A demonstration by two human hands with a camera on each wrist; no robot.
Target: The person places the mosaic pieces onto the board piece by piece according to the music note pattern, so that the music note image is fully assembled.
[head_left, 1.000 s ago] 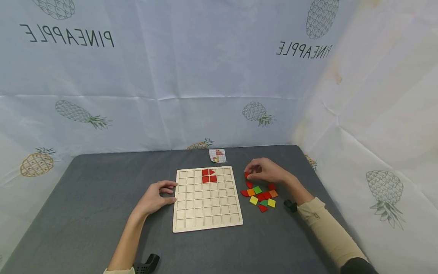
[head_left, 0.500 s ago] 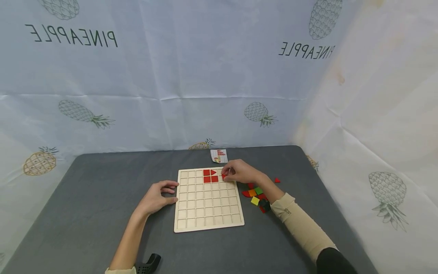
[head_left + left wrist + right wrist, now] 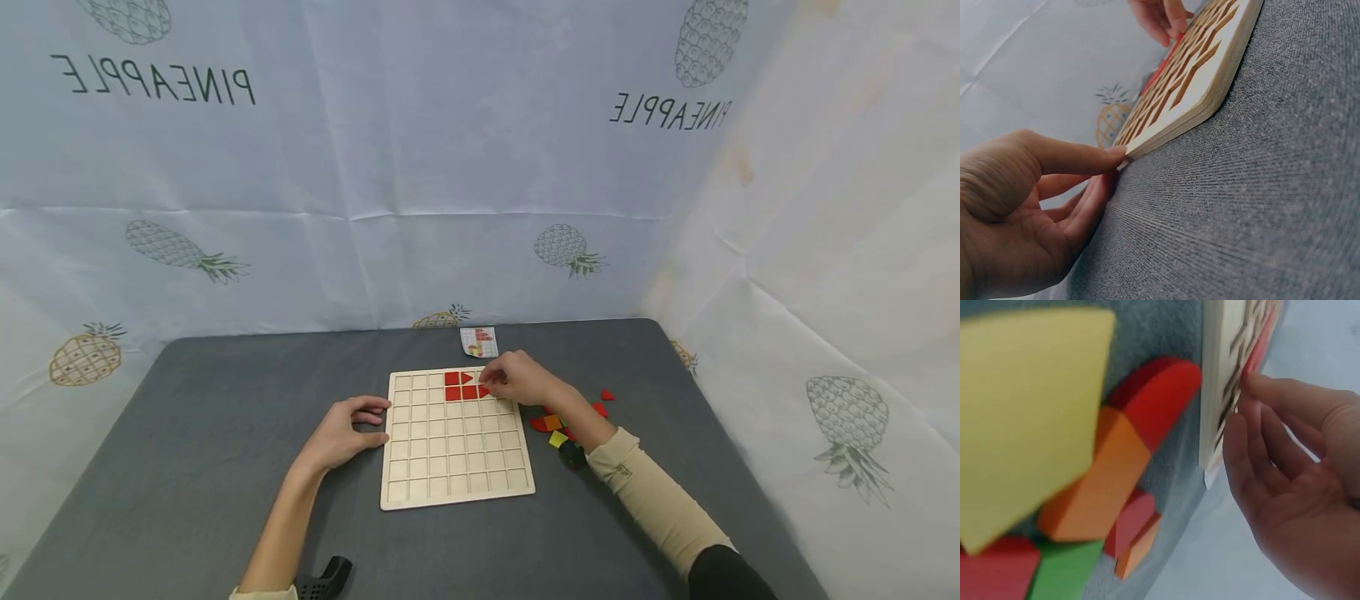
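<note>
A pale wooden grid board (image 3: 450, 450) lies on the table, with several red pieces (image 3: 461, 392) in cells of its two far rows. The newest-looking end of that second row is a red triangle (image 3: 483, 392), pointing right. My right hand (image 3: 519, 379) is over the board's far right part, its fingertips at this triangle. In the right wrist view the thumb (image 3: 1272, 387) touches red, and the other fingers stand apart from it. My left hand (image 3: 337, 432) rests against the board's left edge, thumb and fingers fairly straight, touching the rim.
A small printed pattern card (image 3: 478, 342) lies beyond the board. To its right is a loose pile of red, orange, yellow and green pieces, including an orange square (image 3: 1100, 475), partly hidden by my right forearm. A separate red triangle (image 3: 607, 395) lies farther right.
My right hand has carried a red piece from the pile to the board; it now lies in the second row as a triangle. The left hand has stayed at the edge.
</note>
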